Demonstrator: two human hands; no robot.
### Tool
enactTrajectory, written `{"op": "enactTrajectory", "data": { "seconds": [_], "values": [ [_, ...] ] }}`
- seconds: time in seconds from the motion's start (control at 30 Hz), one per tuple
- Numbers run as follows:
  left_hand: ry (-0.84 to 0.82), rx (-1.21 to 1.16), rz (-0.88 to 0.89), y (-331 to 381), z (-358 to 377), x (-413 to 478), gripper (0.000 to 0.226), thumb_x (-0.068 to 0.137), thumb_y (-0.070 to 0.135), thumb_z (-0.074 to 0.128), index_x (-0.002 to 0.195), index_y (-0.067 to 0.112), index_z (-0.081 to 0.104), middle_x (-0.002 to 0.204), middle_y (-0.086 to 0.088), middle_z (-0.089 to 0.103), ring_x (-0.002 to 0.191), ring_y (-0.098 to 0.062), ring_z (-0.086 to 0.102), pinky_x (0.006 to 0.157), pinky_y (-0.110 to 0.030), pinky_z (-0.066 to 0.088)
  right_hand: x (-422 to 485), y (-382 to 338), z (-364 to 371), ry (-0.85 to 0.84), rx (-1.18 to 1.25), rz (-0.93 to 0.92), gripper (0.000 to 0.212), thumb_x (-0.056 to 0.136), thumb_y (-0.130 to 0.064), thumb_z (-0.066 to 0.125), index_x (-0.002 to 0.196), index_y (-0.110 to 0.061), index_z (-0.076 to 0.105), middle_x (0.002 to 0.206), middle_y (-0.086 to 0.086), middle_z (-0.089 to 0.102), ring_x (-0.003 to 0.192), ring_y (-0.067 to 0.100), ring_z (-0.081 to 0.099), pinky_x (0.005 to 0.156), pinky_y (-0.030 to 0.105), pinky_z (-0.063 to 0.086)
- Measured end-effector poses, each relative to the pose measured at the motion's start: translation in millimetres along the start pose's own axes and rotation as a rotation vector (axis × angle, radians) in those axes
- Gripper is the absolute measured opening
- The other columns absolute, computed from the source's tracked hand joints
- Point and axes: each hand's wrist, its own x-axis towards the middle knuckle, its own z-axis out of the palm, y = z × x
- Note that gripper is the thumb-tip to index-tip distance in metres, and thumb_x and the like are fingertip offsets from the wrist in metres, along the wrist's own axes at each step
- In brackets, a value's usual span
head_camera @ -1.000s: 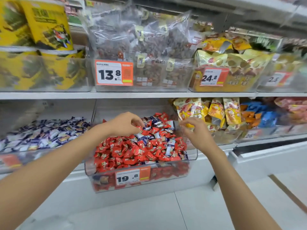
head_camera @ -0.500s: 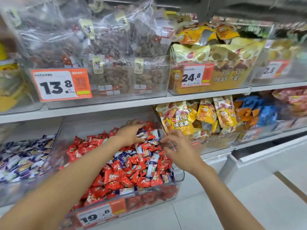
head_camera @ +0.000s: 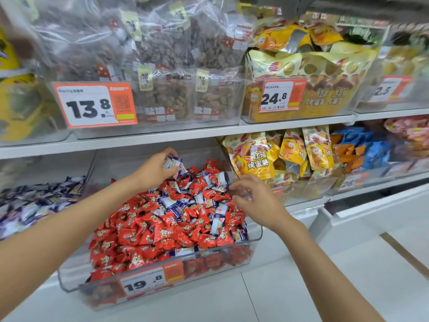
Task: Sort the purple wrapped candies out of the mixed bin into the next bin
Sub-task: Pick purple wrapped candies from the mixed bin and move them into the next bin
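Note:
A clear mixed bin (head_camera: 160, 283) on the lower shelf holds mostly red wrapped candies (head_camera: 139, 238) with purple-and-white wrapped candies (head_camera: 173, 209) scattered through its back and middle. My left hand (head_camera: 156, 168) hovers over the back of the pile and grips a small bunch of purple candies (head_camera: 173, 162). My right hand (head_camera: 251, 197) is at the bin's right side, fingers curled and pinching toward the candies there; what it holds is hidden. The bin to the left (head_camera: 34, 201) is filled with purple candies.
To the right sit yellow snack packs (head_camera: 260, 159) and blue and orange packs (head_camera: 362, 152). The upper shelf carries clear bags of nuts (head_camera: 167, 66) and yellow bags (head_camera: 308, 73) behind price tags. White floor tiles lie below.
The view has moved closer to the mixed bin. My left hand has lifted purple candies off the back of the pile. My right hand has stayed by the bin's right side.

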Motion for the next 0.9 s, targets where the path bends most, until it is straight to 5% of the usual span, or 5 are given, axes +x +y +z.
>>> {"op": "enactTrajectory", "data": {
  "seconds": [0.23, 0.47, 0.67, 0.77, 0.9],
  "values": [
    [-0.073, -0.211, -0.113, -15.6, -45.5, -43.1, 0.033, 0.1, 0.004, 0.037, 0.121, 0.025, 0.053, 0.095, -0.004, 0.049, 0.058, -0.003, 0.045, 0.076, -0.032, 0.06, 3.5, -30.3, -0.7, 0.194, -0.118, -0.129, 0.023, 0.092, -0.011, 0.061, 0.112, -0.02, 0.069, 0.127, -0.002, 0.052, 0.124, 0.012, 0.04, 0.102, 0.022, 0.027],
    [-0.021, -0.118, -0.069, -19.0, -76.5, -69.4, 0.019, 0.087, 0.033, 0.068, 0.092, 0.021, 0.054, 0.104, -0.005, 0.055, 0.084, -0.022, 0.062, 0.075, -0.048, 0.058, 74.6, -84.8, 71.1, -0.296, -0.015, -0.091, 0.038, 0.097, -0.018, 0.056, 0.136, -0.017, 0.056, 0.137, 0.003, 0.057, 0.124, 0.018, 0.052, 0.104, 0.028, 0.04],
    [-0.003, -0.012, 0.03, -37.9, -92.2, -88.9, 0.031, 0.088, 0.018, 0.069, 0.105, 0.038, 0.053, 0.121, 0.015, 0.053, 0.095, -0.01, 0.063, 0.085, -0.018, 0.046, 101.4, -67.8, 89.5, -0.287, 0.014, 0.013, 0.019, 0.098, -0.019, 0.055, 0.111, -0.01, 0.066, 0.099, 0.007, 0.066, 0.072, 0.01, 0.057, 0.07, 0.03, 0.05],
    [-0.04, 0.039, 0.032, -47.9, -86.0, -93.7, 0.031, 0.089, 0.016, 0.068, 0.106, 0.038, 0.054, 0.118, 0.02, 0.054, 0.107, -0.011, 0.058, 0.096, -0.033, 0.045, 105.9, -67.9, 79.0, -0.233, 0.021, 0.013, 0.038, 0.099, 0.003, 0.037, 0.13, -0.01, 0.055, 0.093, 0.002, 0.055, 0.06, 0.004, 0.052, 0.046, 0.011, 0.037],
    [-0.074, 0.194, 0.109, -50.6, -75.0, -92.8, 0.036, 0.087, 0.005, 0.064, 0.1, 0.036, 0.054, 0.104, 0.02, 0.054, 0.105, -0.006, 0.052, 0.098, -0.031, 0.04, 115.3, -98.0, 113.7, -0.296, -0.113, -0.18, 0.031, 0.099, -0.011, 0.048, 0.126, -0.011, 0.063, 0.109, 0.004, 0.049, 0.081, 0.016, 0.052, 0.074, 0.02, 0.044]
  ]
}}
